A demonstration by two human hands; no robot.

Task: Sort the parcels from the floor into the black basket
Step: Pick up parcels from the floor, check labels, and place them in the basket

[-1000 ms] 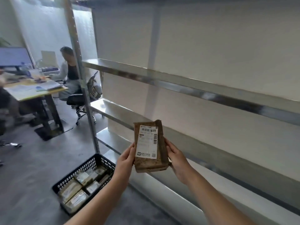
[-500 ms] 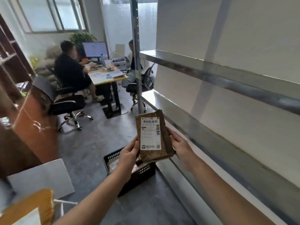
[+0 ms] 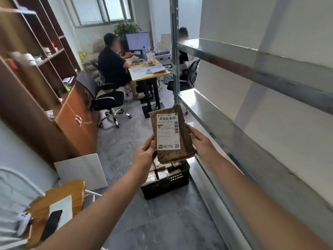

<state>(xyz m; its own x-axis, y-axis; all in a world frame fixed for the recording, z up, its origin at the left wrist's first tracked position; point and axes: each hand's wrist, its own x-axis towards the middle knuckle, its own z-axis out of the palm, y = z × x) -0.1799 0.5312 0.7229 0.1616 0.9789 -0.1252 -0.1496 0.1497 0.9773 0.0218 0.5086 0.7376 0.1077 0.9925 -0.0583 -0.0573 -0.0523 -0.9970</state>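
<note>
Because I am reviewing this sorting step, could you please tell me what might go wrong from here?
1. The parcel is held high over the black basket on the floor; dropped from there, it may miss or bounce out.
2. The grip is only at its side edges, left hand and right hand, so it could slip.
3. The basket already holds several parcels; this one may perch on top.

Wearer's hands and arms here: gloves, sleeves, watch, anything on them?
No gloves on left hand or right hand. Left forearm and right forearm are bare to the frame edge, no sleeves in view. No watch, band or ring visible.
</note>
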